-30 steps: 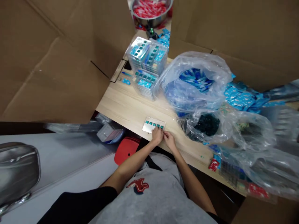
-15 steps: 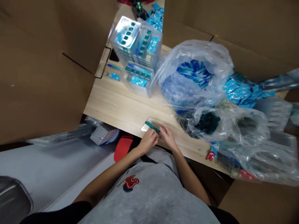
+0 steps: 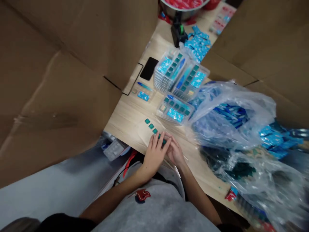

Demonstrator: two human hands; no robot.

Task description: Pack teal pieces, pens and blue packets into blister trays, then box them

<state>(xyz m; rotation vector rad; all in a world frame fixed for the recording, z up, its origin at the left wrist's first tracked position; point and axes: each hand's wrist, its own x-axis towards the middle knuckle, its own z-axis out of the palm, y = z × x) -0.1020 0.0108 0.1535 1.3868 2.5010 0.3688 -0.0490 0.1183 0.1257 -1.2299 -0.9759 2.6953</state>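
A row of small dark green squares point(image 3: 151, 126) lies in a clear, thin plastic tray point(image 3: 142, 130) near the table's front edge. Over the near end of the row rests my left hand point(image 3: 154, 153), fingers stretched out and touching the squares. My right hand point(image 3: 176, 152) is at the same end, its fingers extended against my left fingertips and partly hidden by them. Nothing shows held in either hand. Beyond them stand stacks of filled clear trays point(image 3: 175, 109) with blue pens, green squares and blue patterned packets.
Right of my hands are a plastic bag of blue pens point(image 3: 231, 114) and a bag of dark green pieces point(image 3: 241, 169). A black phone point(image 3: 149, 68), a tape dispenser point(image 3: 178, 33) and blue packets point(image 3: 199, 43) lie farther back. Cardboard walls point(image 3: 79, 80) flank the table.
The view has shifted, showing more of the table's back. The green strip, earlier between my fingers, now appears as separate squares in a row, and my left hand has flattened over it.
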